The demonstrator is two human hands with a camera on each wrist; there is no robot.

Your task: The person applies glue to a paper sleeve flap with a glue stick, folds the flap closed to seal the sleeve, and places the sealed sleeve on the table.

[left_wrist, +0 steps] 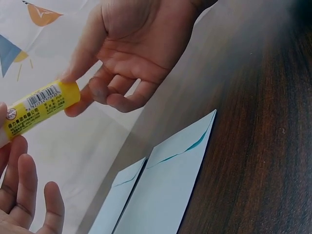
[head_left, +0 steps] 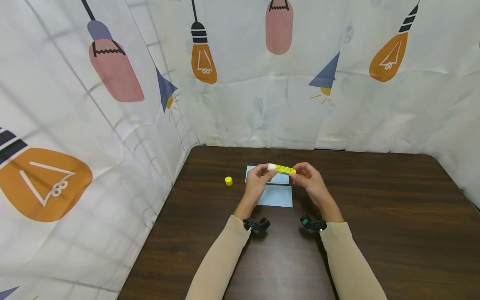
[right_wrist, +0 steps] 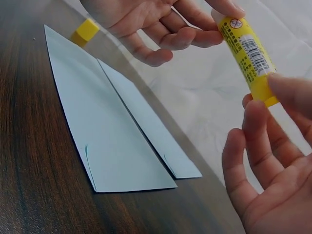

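A yellow glue stick [head_left: 284,170] is held level above the table between both hands, its white end uncovered on the left. The left hand [head_left: 256,182] pinches it near the white end. Thumb and fingertips of the right hand [head_left: 312,183] pinch the yellow base, plain in the right wrist view, where the glue stick [right_wrist: 247,51] shows a barcode. Below the hands lie two light blue paper pieces, a nearer one [head_left: 276,196] and a farther one [head_left: 280,179] partly covered by the left hand. The yellow cap [head_left: 228,181] stands on the table left of the papers.
The dark wooden table [head_left: 390,216] extends widely to the right. White curtains [head_left: 247,104] printed with lamps hang behind it and along its left side. Each wrist wears a black band, the left band [head_left: 256,224] and the right band [head_left: 313,223].
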